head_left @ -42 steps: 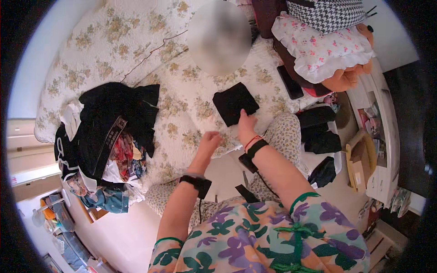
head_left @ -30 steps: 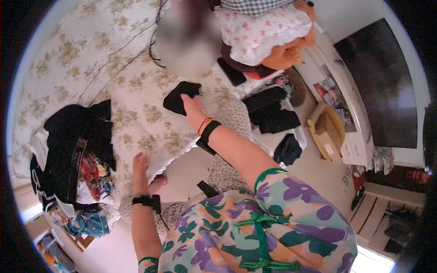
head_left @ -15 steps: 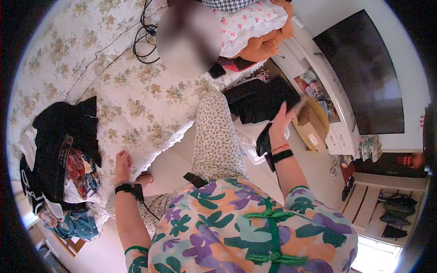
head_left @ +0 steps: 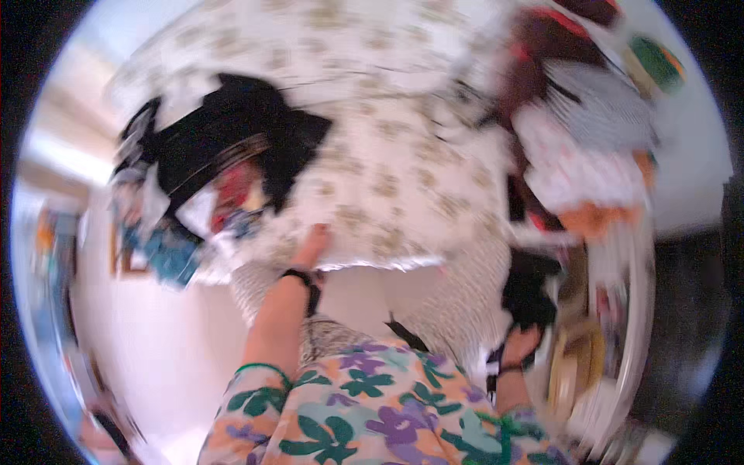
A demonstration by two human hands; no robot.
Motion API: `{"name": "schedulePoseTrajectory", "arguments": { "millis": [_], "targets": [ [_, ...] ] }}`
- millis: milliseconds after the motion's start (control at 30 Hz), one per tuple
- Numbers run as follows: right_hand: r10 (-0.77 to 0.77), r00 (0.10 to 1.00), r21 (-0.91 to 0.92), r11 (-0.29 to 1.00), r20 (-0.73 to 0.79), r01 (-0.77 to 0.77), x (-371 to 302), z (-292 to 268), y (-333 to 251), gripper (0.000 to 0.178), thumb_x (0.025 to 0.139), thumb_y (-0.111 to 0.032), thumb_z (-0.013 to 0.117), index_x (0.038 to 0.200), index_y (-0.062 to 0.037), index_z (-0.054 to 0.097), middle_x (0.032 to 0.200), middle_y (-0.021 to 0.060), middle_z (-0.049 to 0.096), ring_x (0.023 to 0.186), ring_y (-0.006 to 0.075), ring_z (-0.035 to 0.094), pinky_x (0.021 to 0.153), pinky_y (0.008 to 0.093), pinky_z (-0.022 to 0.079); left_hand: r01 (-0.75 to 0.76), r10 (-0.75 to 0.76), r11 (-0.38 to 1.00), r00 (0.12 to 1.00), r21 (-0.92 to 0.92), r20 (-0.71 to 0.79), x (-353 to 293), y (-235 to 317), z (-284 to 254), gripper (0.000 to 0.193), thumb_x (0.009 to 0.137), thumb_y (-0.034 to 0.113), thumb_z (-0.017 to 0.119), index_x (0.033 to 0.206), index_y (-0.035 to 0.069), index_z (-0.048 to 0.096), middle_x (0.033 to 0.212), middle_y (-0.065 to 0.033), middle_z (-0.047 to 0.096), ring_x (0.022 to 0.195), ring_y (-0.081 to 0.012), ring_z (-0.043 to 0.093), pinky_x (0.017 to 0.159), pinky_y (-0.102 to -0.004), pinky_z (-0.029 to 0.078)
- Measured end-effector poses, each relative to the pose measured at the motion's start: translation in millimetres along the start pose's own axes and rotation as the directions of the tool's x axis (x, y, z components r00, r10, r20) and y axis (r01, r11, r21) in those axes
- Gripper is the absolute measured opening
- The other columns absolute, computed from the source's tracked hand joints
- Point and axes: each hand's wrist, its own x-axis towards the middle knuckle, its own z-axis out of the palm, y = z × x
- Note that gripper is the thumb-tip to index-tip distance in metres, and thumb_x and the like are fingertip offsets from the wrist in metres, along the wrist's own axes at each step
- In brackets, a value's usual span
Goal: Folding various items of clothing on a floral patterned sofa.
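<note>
The view is smeared by motion. My left hand point(head_left: 313, 242) is over the near edge of the bed, just above the floral bedspread point(head_left: 387, 225); its fingers are too blurred to read. To its upper left lies a pile of clothes: a black garment point(head_left: 209, 143) on top, with red printed cloth point(head_left: 235, 190) and teal cloth point(head_left: 167, 252) below. At the right, beside my knee, my right hand point(head_left: 521, 345) is close to a black cloth point(head_left: 531, 291). Whether it touches or grips that cloth cannot be made out. Each wrist wears a black band.
Beyond my right knee, the bed holds a white pink-patterned cloth point(head_left: 577, 151), a grey cloth point(head_left: 597, 101) and an orange plush-looking thing point(head_left: 597, 219). A dark cable point(head_left: 457, 116) lies on the bedspread. A yellow rounded object point(head_left: 577, 360) stands at the lower right.
The view has swung to the right, so the bed and clothes pile sit further right and higher. My right hand, earlier stretched out flat, is now lower, near the black cloth.
</note>
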Motion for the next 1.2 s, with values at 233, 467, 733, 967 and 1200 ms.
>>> {"name": "schedulePoseTrajectory", "arguments": {
  "millis": [233,467,733,967,1200],
  "targets": [
    [0.004,0.437,-0.36,0.572,0.899,0.737,65.2,19.9,191.8,0.082,0.057,-0.025,0.082,0.126,-0.0022,0.044,0.118,0.017,0.054,0.113,0.033,0.047,0.099,0.0369,0.037,0.003,-0.019,0.99,0.993,-0.14,-0.113,-26.7,87.7,15.8,0.044,0.074,0.016,0.066,0.112,0.002,0.05,0.092,-0.0113,0.058,0.084,-0.0214,0.057,0.071,-0.032,0.048],
    [0.043,0.998,0.105,0.993,0.037,-0.047,91.1,4.1,-26.2,0.035,0.086,-0.008,0.051,0.119,0.0026,0.05,0.118,0.0179,0.054,0.107,0.0311,0.052,0.094,0.0374,0.041,-0.304,0.311,0.946,0.949,0.113,-0.05,-17.7,69.7,-45.1,0.022,0.077,0.017,0.059,0.088,-0.002,0.06,0.081,-0.014,0.063,0.081,-0.0267,0.062,0.07,-0.0367,0.049],
    [-0.316,0.925,0.179,0.918,-0.212,0.355,118.5,-39.6,-128.8,0.029,0.093,-0.005,0.041,0.12,0.0043,0.049,0.118,0.0167,0.053,0.111,0.0271,0.051,0.094,0.0355,0.041,0.11,-0.022,0.994,0.013,-0.02,-1.0,3.9,94.3,-235.8,0.058,0.08,0.023,0.058,0.124,-0.005,0.033,0.116,-0.0345,0.041,0.1,-0.0495,0.048,0.088,-0.0503,0.041],
    [-0.455,0.888,0.184,0.869,-0.062,0.459,83.1,-18.9,-226.5,0.026,0.09,-0.003,0.043,0.114,0.0037,0.051,0.114,0.0145,0.054,0.105,0.0251,0.052,0.092,0.034,0.04,0.108,-0.046,0.994,0.338,-0.01,-0.94,-50.8,99.1,-325.0,0.034,0.077,0.03,0.061,0.093,0.0,0.061,0.087,-0.0224,0.062,0.087,-0.0381,0.06,0.076,-0.0443,0.048],
    [-0.663,0.696,0.438,0.731,0.275,0.523,49.2,42.5,-306.4,0.027,0.085,-0.005,0.053,0.111,0.0007,0.055,0.11,0.0139,0.056,0.108,0.0247,0.052,0.094,0.0348,0.039,-0.133,0.219,0.972,0.803,0.192,-0.554,-51.9,177.4,-169.3,0.028,0.072,0.028,0.058,0.083,0.002,0.064,0.083,-0.0199,0.064,0.08,-0.0345,0.063,0.069,-0.0418,0.05]
  ]
}}
